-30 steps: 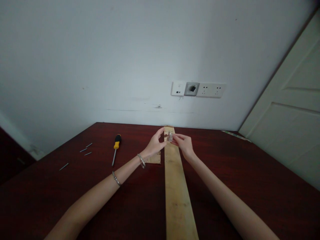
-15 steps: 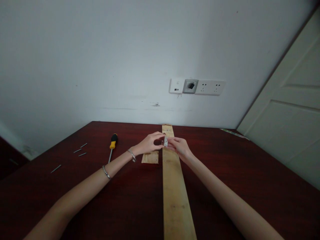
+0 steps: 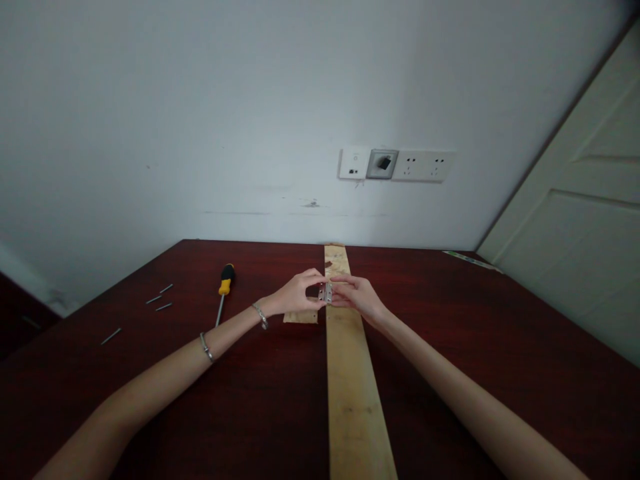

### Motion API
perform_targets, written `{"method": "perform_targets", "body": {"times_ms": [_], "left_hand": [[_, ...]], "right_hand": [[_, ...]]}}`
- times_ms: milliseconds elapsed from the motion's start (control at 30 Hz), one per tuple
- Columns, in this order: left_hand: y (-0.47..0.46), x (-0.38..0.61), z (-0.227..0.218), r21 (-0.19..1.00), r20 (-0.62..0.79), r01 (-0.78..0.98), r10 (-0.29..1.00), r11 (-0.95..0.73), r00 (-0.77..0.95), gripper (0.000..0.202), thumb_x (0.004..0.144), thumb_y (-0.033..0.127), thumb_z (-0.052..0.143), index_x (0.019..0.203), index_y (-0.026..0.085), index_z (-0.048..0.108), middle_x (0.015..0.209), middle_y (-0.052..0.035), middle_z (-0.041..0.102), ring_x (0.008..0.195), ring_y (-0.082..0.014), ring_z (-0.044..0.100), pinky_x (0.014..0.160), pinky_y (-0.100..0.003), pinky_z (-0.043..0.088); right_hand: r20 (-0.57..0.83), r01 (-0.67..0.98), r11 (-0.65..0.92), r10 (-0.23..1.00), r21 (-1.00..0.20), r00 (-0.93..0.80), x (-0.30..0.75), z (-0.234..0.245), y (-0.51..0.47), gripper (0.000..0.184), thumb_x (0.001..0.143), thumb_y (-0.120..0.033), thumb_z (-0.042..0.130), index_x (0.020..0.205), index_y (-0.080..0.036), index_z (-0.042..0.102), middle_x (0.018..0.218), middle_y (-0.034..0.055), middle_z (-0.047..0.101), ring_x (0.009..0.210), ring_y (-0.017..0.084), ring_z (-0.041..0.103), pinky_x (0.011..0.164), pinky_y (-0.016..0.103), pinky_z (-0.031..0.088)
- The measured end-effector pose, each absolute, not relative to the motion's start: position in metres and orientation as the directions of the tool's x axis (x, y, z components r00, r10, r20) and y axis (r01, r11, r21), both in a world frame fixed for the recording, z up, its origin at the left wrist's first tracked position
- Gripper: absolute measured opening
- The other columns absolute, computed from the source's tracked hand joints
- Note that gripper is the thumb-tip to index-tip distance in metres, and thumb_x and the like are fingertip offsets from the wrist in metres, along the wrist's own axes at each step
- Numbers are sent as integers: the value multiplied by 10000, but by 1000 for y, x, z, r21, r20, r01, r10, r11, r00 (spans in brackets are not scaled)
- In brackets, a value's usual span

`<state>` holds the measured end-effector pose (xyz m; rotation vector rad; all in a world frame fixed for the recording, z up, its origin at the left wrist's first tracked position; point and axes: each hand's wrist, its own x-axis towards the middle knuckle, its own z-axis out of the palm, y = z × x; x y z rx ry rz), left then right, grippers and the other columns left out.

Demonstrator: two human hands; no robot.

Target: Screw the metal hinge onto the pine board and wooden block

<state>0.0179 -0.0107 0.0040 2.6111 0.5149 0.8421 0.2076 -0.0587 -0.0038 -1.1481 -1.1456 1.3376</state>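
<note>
A small silvery metal hinge (image 3: 325,293) with screw holes is held between my two hands, over the long wooden board (image 3: 351,387). My left hand (image 3: 300,292) grips its left side between thumb and fingers. From the right, my right hand (image 3: 361,298) pinches the other side with its fingertips. A short wooden piece (image 3: 301,317) lies just left of the board, partly hidden under my left hand. Whether the hinge touches the board I cannot tell.
A screwdriver (image 3: 225,281) with a yellow and black handle lies left of my left hand. Several screws or nails (image 3: 163,299) are scattered farther left on the dark red table (image 3: 240,413). A thin strip (image 3: 471,261) lies at the back right, near the wall sockets (image 3: 423,166).
Both hands have shifted slightly down with the hinge, which now shows more of its face, its two leaves spread wider. The view has tilted a little.
</note>
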Motion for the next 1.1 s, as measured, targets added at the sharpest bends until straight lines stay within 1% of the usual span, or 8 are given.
{"method": "perform_targets", "body": {"times_ms": [133,200,300,367,533,867,1000,1100], "left_hand": [[-17,15,0,354,448,290,433,-889,782,369,713,237,697,1059,146,607,963,-60,569,928,-196,535,831,-316,466],[-20,13,-4,348,424,318,451,-882,785,354,705,243,702,1033,149,609,950,-56,573,926,-199,530,837,-316,461],[-23,12,-10,356,393,347,476,-868,787,363,691,254,719,1021,155,604,946,-51,575,914,-199,521,832,-317,456],[-24,12,-13,367,383,348,481,-863,789,360,703,278,723,1021,158,604,942,-49,577,913,-199,515,826,-317,452],[-28,14,-15,401,374,354,504,-845,779,342,722,301,734,1014,163,621,934,-47,584,909,-198,504,825,-318,440],[-25,12,-24,434,327,347,504,-831,799,425,705,399,769,1047,164,675,957,-68,610,922,-213,488,835,-336,417],[-26,12,-24,422,323,357,506,-833,800,412,722,409,754,1052,175,680,948,-65,604,920,-213,474,831,-332,412],[-27,13,-22,405,323,364,504,-839,801,381,737,400,740,1040,176,683,934,-60,596,907,-209,472,829,-328,404]], "right_hand": [[4,18,5,997,-1000,-71,211,-13,-58,193,686,-91,637,867,-150,668,608,-7,694,545,131,661,542,236,561],[75,136,83,995,-987,-64,214,-18,-61,192,665,-93,642,841,-154,690,650,8,709,602,148,671,568,244,552],[244,390,261,965,-883,-94,220,-25,-66,187,707,-138,599,854,-153,713,784,54,736,713,179,686,681,289,550],[320,479,342,938,-808,-131,223,-30,-70,214,737,-154,555,880,-143,714,850,78,737,763,190,685,726,302,538],[388,522,403,910,-751,-144,226,-38,-75,225,764,-179,516,883,-142,704,880,88,722,779,187,667,722,299,519],[513,535,517,841,-669,-170,227,-45,-79,183,839,-204,503,882,-186,681,883,69,694,766,173,629,660,285,491],[563,523,570,803,-633,-195,225,-45,-83,188,829,-169,512,911,-198,678,897,65,680,803,177,633,705,299,509],[619,521,644,743,-560,-254,226,-46,-86,246,806,-123,514,964,-200,687,973,80,658,901,193,627,795,334,515]]}}
